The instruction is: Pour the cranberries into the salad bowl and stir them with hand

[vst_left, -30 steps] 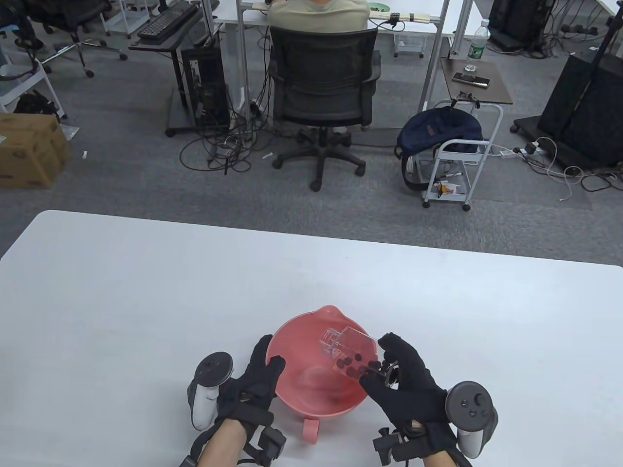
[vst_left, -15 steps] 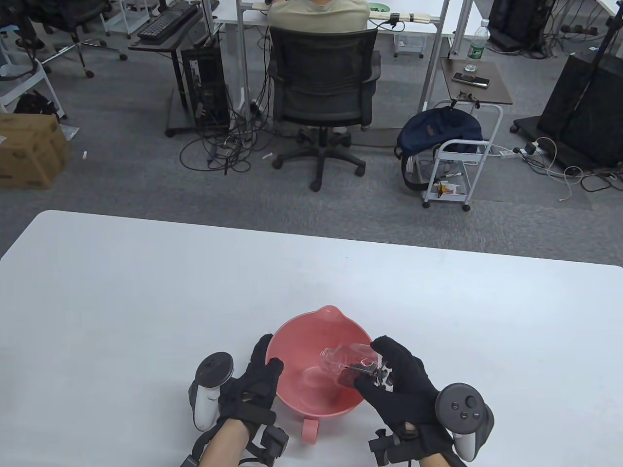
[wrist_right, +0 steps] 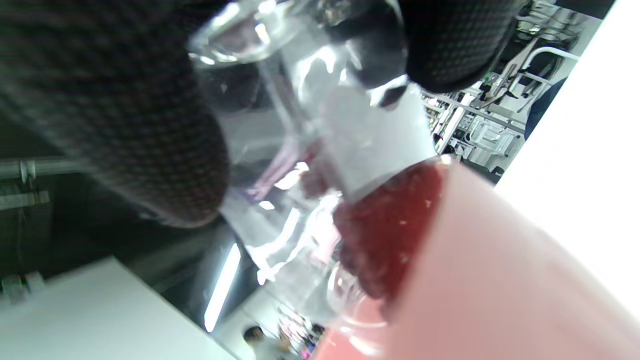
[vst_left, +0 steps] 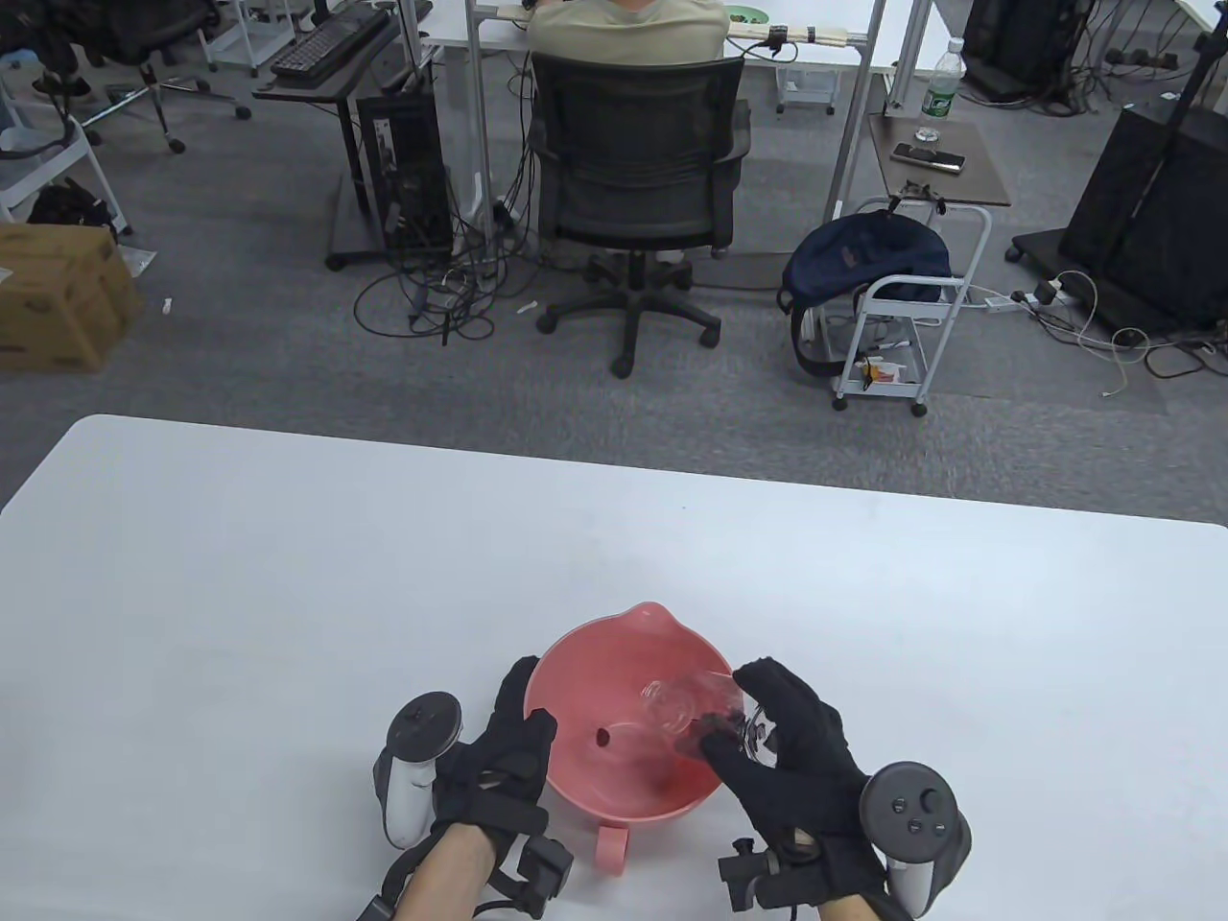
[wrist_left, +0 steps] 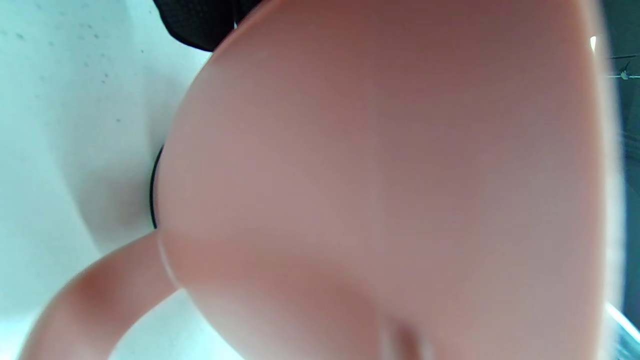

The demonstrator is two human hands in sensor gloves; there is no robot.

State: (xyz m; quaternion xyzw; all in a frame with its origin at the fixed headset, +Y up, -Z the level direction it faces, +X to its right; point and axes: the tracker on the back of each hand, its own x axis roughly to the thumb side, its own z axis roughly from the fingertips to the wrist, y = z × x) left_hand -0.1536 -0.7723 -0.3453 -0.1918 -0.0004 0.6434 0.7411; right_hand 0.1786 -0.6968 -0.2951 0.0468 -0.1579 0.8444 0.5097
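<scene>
A pink salad bowl point(vst_left: 576, 645) stands near the table's front edge; its outer wall point(wrist_left: 390, 190) fills the left wrist view. My left hand point(vst_left: 513, 734) holds the bowl's left rim, thumb over the edge and fingers on the outside. My right hand point(vst_left: 782, 758) grips a clear glass cup point(vst_left: 683, 705) and tips it mouth-down over the bowl's right side. Dark red cranberries point(vst_left: 715, 721) are bunched inside the cup, and one cranberry point(vst_left: 602, 737) lies on the bowl's floor. In the right wrist view, gloved fingers point(wrist_right: 125, 125) wrap the cup point(wrist_right: 300, 125), with cranberries point(wrist_right: 390, 225) just above the bowl's rim point(wrist_right: 475, 280).
The bowl has a loop handle point(vst_left: 612, 849) on its near side and a spout point(vst_left: 657, 614) on its far side. The white table point(vst_left: 288, 595) stretches left, right and beyond the bowl. A person sits on an office chair point(vst_left: 638, 163) past the table.
My right hand has tilted the cup further and moved it lower and leftward into the bowl. The cranberries slid toward its mouth, and one now lies in the bowl. The left hand stayed put.
</scene>
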